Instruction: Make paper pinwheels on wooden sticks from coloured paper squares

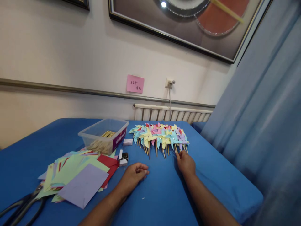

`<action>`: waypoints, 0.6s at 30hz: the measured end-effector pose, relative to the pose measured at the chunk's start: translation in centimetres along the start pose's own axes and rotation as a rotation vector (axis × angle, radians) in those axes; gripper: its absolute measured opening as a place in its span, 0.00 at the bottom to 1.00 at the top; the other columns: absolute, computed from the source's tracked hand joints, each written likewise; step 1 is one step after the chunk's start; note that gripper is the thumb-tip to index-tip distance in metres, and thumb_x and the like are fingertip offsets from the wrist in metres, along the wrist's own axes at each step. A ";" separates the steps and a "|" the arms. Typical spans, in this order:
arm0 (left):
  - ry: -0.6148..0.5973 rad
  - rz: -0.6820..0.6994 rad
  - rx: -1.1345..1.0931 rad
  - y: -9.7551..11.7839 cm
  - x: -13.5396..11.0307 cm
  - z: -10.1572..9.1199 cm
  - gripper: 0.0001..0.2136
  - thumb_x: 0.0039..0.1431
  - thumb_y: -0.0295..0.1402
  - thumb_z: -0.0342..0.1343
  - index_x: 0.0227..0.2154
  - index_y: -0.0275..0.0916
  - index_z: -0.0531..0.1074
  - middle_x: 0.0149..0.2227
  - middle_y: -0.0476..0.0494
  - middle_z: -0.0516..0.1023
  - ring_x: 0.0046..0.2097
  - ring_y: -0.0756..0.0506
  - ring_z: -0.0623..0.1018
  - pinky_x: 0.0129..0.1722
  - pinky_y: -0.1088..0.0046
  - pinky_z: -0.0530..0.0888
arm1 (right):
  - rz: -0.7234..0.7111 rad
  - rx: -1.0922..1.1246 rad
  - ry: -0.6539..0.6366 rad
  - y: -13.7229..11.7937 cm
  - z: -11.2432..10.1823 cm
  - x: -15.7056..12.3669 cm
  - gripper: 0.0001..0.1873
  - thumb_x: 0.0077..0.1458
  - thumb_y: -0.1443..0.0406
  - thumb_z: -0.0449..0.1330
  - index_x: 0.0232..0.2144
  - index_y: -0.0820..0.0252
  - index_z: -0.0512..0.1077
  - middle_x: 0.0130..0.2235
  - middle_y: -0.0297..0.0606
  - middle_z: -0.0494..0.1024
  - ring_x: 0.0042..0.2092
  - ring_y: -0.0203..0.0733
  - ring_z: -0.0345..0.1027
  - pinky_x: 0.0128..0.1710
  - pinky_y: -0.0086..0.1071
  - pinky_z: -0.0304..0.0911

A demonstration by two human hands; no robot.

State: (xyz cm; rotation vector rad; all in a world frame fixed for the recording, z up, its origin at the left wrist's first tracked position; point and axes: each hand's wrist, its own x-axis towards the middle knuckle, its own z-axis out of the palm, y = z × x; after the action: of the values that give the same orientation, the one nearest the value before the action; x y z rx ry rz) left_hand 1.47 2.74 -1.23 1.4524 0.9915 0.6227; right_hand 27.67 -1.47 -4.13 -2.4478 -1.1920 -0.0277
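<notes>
Paper pinwheels in yellow, blue, pink, purple and red lie bunched at the far side, their wooden sticks pointing toward me. At the right end of the bunch is my right hand, its fingers closed at the lower end of a pinwheel's stick. My left hand rests lower, near the middle of the blue surface, with fingers curled and thumb close to them. Whatever it may hold is hidden. Just left of it sits a small opened box with dark contents, and another small box lies beyond.
Coloured paper squares lie piled on the left, with large black-handled scissors beside them. Behind stands a clear plastic tub of wooden sticks. The blue-covered table drops off at right near a blue curtain. A radiator is behind.
</notes>
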 end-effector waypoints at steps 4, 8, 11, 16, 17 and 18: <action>0.010 0.004 0.014 0.1 -0.1 0.1 0.12 0.41 0.37 0.56 0.30 0.37 0.71 0.27 0.46 0.78 0.28 0.47 0.74 0.30 0.72 0.68 | 0.012 -0.008 0.001 0.0 0.1 -0.2 0.16 0.60 0.53 0.48 0.32 0.56 0.69 0.32 0.38 0.79 0.35 0.43 0.73 0.28 0.30 0.53; 0.008 -0.001 0.021 0.4 -0.1 0.2 0.12 0.39 0.37 0.55 0.29 0.38 0.71 0.29 0.45 0.79 0.29 0.47 0.75 0.31 0.72 0.68 | 0.022 -0.020 -0.011 0.1 0.1 0.0 0.16 0.60 0.55 0.48 0.31 0.56 0.69 0.32 0.39 0.79 0.35 0.44 0.73 0.28 0.31 0.54; 0.012 0.000 0.014 0.6 -0.2 0.2 0.11 0.39 0.37 0.55 0.28 0.38 0.71 0.28 0.45 0.79 0.29 0.46 0.75 0.31 0.71 0.69 | 0.031 -0.025 -0.021 0.2 0.1 0.1 0.16 0.60 0.55 0.48 0.30 0.57 0.69 0.31 0.40 0.79 0.34 0.44 0.73 0.28 0.31 0.54; 0.012 0.019 0.004 0.4 -0.2 0.2 0.11 0.40 0.37 0.56 0.28 0.38 0.71 0.28 0.44 0.79 0.29 0.46 0.75 0.31 0.70 0.69 | 0.039 -0.022 -0.018 0.1 0.0 0.1 0.16 0.61 0.55 0.47 0.32 0.56 0.70 0.32 0.41 0.79 0.34 0.44 0.73 0.29 0.31 0.55; 0.013 0.021 0.003 0.3 -0.2 0.2 0.11 0.40 0.36 0.56 0.28 0.38 0.71 0.28 0.44 0.79 0.29 0.46 0.75 0.31 0.70 0.69 | 0.038 -0.021 -0.018 0.0 -0.1 0.0 0.16 0.61 0.55 0.47 0.32 0.57 0.70 0.32 0.41 0.79 0.34 0.44 0.73 0.29 0.31 0.56; 0.011 0.023 0.002 0.2 -0.2 0.2 0.11 0.40 0.37 0.56 0.28 0.38 0.72 0.28 0.45 0.79 0.29 0.46 0.75 0.31 0.70 0.69 | 0.037 -0.019 -0.017 0.0 -0.1 0.0 0.16 0.60 0.55 0.48 0.32 0.57 0.70 0.32 0.41 0.79 0.35 0.44 0.73 0.29 0.31 0.56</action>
State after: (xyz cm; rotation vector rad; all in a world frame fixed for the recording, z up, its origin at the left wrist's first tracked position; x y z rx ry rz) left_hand 1.61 2.51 -1.07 1.4653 0.9857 0.6472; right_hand 27.69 -1.46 -4.06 -2.4907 -1.1589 -0.0076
